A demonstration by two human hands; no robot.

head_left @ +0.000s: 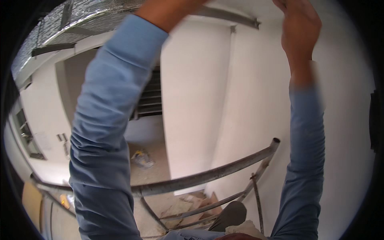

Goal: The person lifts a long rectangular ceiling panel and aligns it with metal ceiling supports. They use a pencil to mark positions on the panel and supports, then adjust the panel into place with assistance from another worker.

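Both my arms reach up high in blue long sleeves. My left hand (176, 11) is cut off by the upper edge, so only its wrist side shows and its fingers are out of sight. At the upper right, my right hand (302, 28) is raised close to the pale ceiling and wall. Its fingers look bent inward, slightly blurred and partly cut off, and what they hold, if anything, is hidden. Between the hands, a dark metal ceiling channel (230, 16) ends near the white wall corner.
A curved scaffold rail (208, 173) with lower bars crosses in front of me. Silver foil insulation (92, 24) lines the upper left. Below lie broken board pieces (186, 206) and a plastic bag (143, 159). Dark stair-like slats (150, 98) show through an opening beside the white wall (196, 104).
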